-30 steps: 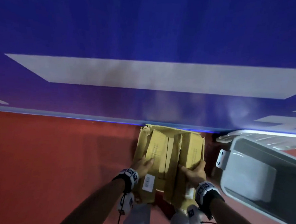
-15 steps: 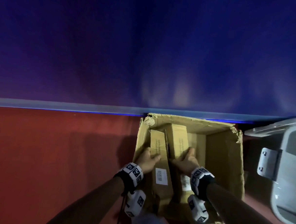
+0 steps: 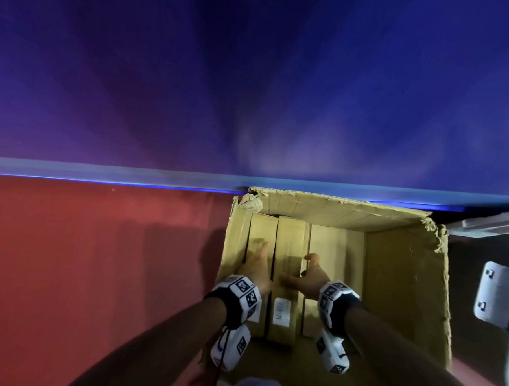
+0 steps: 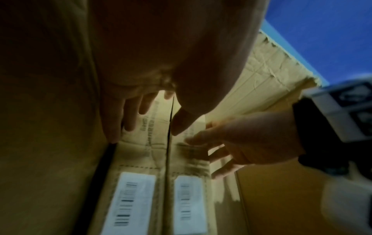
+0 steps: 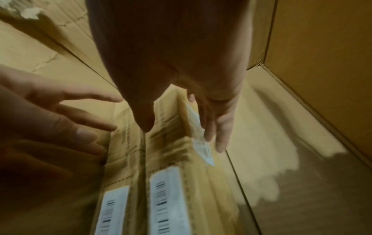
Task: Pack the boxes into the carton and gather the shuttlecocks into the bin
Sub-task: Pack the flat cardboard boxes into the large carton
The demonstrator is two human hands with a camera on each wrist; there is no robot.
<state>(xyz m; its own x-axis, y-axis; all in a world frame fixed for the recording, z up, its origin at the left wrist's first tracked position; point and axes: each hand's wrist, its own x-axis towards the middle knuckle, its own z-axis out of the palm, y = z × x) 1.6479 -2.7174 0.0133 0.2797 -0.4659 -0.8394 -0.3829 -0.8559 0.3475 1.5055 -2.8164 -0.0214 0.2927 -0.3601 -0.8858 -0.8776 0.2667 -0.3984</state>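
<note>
The box-packing step looks nearly done: two boxes (image 3: 286,273) lie side by side inside the carton (image 3: 403,281), against its left wall, both hands, left hand (image 3: 255,269) and right hand (image 3: 309,279), have fingers spread, holding nothing, so next probably fetch more boxes.

- The head view looks steeply down from above into the open carton (image 3: 403,281) on the red floor (image 3: 92,257).
- The left wrist view sits close inside, facing along the left hand (image 4: 128,89).
- The right wrist view does likewise over the right hand (image 5: 203,89).
- All three views share the labelled boxes (image 3: 288,255).
</note>
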